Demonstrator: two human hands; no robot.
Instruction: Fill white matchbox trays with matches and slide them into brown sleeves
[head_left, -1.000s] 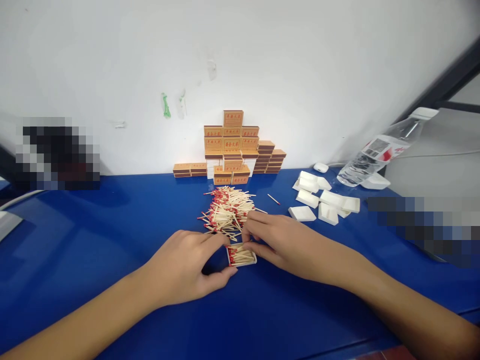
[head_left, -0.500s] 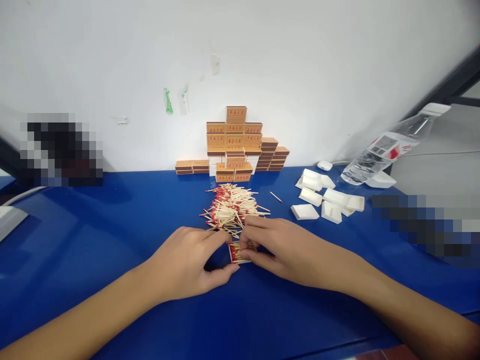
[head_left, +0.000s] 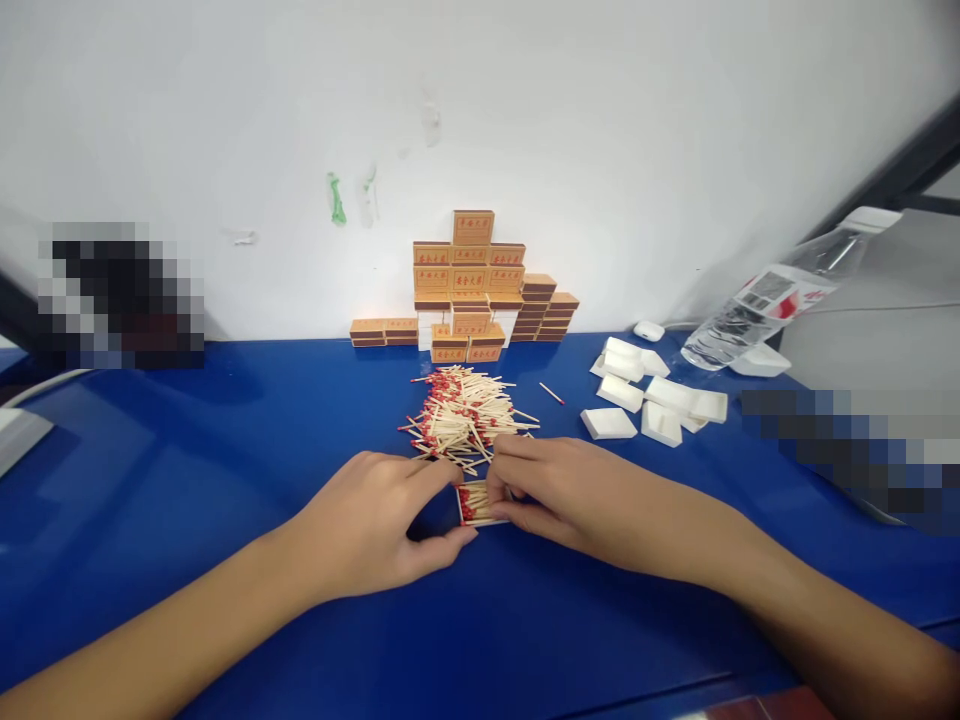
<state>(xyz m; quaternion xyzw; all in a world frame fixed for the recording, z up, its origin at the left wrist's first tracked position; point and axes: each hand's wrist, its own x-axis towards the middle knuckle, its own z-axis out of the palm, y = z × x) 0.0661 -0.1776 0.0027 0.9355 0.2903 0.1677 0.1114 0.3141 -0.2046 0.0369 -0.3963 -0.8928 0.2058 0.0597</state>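
A small white matchbox tray (head_left: 484,523) lies on the blue tabletop between my hands, filled with red-tipped matches (head_left: 475,502). My left hand (head_left: 371,525) holds the tray's left end, index finger at the far corner and thumb at the near one. From the right, my right hand (head_left: 574,497) has its thumb and fingertips pinched together over the matches at the tray's right side. Its fingers hide that end of the tray and whatever is between them. Just beyond the tray is a loose match pile (head_left: 465,415), its near right edge partly covered by my right hand.
Orange matchboxes (head_left: 469,280) are stacked against the wall behind the pile. Several white trays (head_left: 609,424) lie on the right, with a tilted plastic bottle (head_left: 780,290) behind them. A single match (head_left: 552,393) lies apart from the pile.
My right hand has shifted slightly to the right, so more of the matches in the tray show. My left hand keeps its place at the tray's left end.
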